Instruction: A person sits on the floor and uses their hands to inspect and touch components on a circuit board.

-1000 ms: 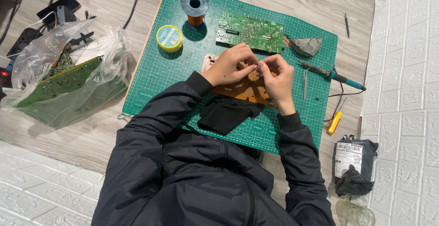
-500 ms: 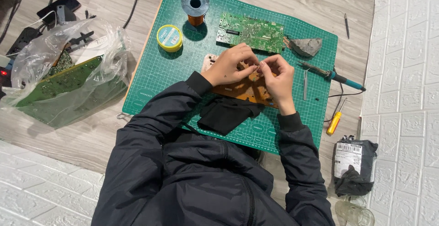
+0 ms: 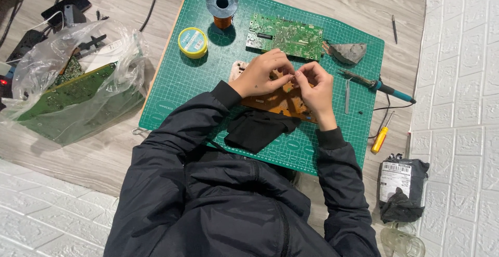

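Note:
My left hand (image 3: 261, 75) and my right hand (image 3: 315, 87) meet fingertip to fingertip above a brown circuit board (image 3: 278, 102) lying on the green cutting mat (image 3: 176, 85). Both hands pinch a tiny item between them; it is too small to tell what it is. A green circuit board (image 3: 286, 36) lies just beyond the hands. Below the brown board sits a folded black cloth (image 3: 257, 129).
On the mat: a solder spool (image 3: 222, 4), a yellow round tin (image 3: 193, 42), a grey lump (image 3: 348, 52), a soldering iron (image 3: 375, 85) and tweezers (image 3: 347, 95). A yellow screwdriver (image 3: 380, 139) and black pouch (image 3: 403, 187) lie right. A plastic bag of green boards (image 3: 73, 88) sits left.

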